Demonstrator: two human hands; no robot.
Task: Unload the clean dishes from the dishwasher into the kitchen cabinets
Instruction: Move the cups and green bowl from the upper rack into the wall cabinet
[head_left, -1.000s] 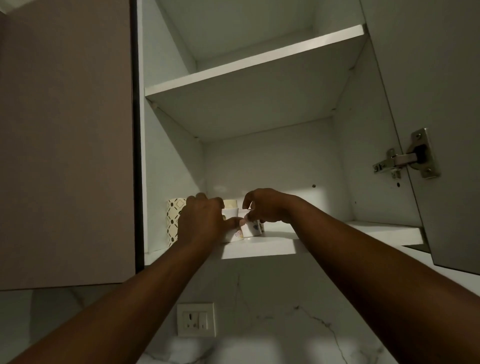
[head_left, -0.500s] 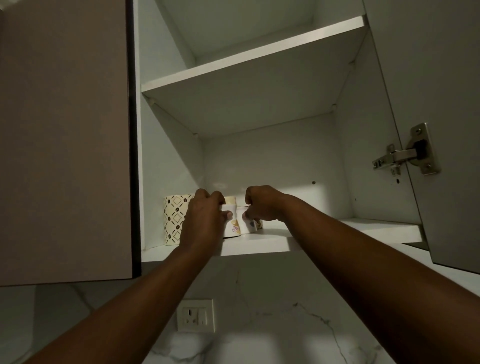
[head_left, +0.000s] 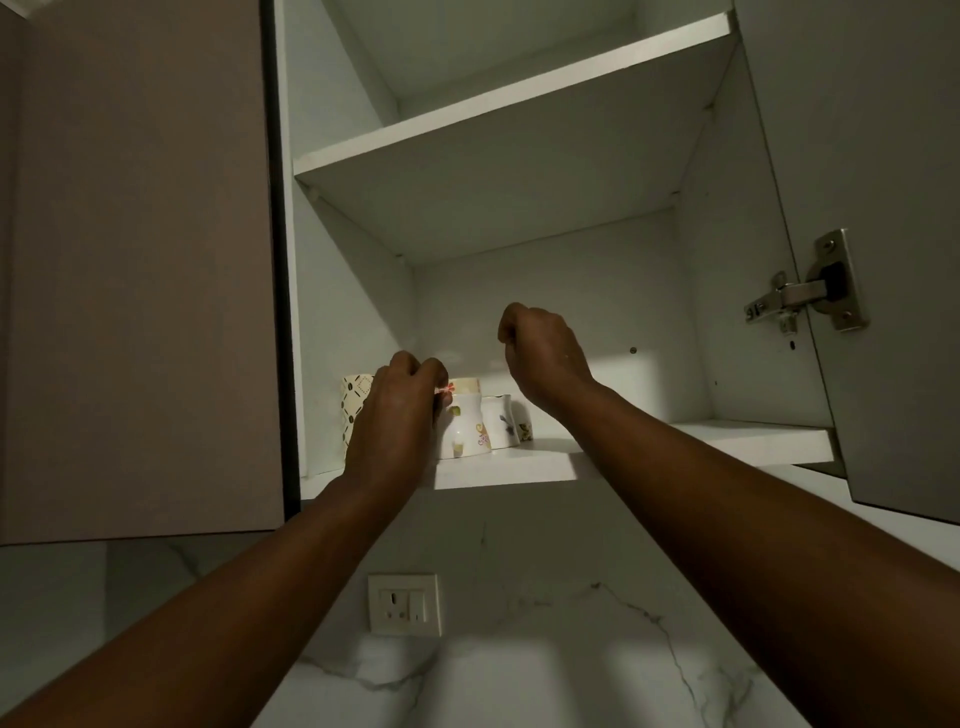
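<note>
White cabinet shelf (head_left: 727, 441) (dim) bears mugs (head_left: 467, 426); marble wall (head_left: 571, 649) below

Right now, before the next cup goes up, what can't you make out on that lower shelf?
Head view only:
- Patterned cup: right part hidden behind the left hand.
- Floral cup: left side covered by the same hand, so the grip is unclear.
- Third cup: partly behind the floral cup; a further one beyond it is too small to tell.
- Right hand: fingers curl away from view.
- Upper shelf: top seen from below, contents unknown.

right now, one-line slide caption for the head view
Left hand steadies a flowered cup on the cabinet shelf; right hand hovers above.
</note>
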